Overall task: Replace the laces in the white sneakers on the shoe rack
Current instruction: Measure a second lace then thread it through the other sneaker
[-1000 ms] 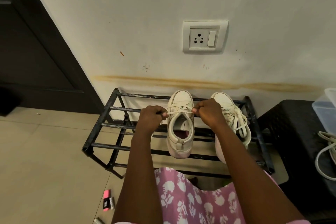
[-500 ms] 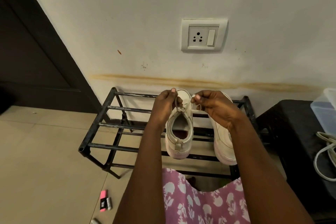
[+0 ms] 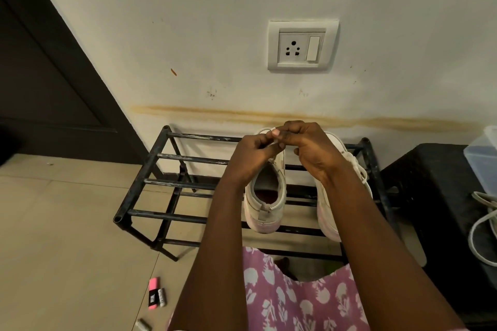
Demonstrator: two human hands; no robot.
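Through my head camera, the left sneaker (image 3: 266, 204) and right sneaker (image 3: 328, 212) stand on the black shoe rack (image 3: 161, 183) by the far wall. My left hand (image 3: 252, 154) and right hand (image 3: 314, 150) meet over the left sneaker's far end, fingers curled, pinching its lace (image 3: 272, 144).

Two white sneakers (image 3: 265, 209) side by side atop black rack (image 3: 166, 216)

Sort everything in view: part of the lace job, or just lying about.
Job: left sneaker, right sneaker, lace pinched by left hand and right hand, shoe rack.
Lying about: pink marker on the floor, plastic box, white cord, perhaps a lace, on the stool, wall socket.
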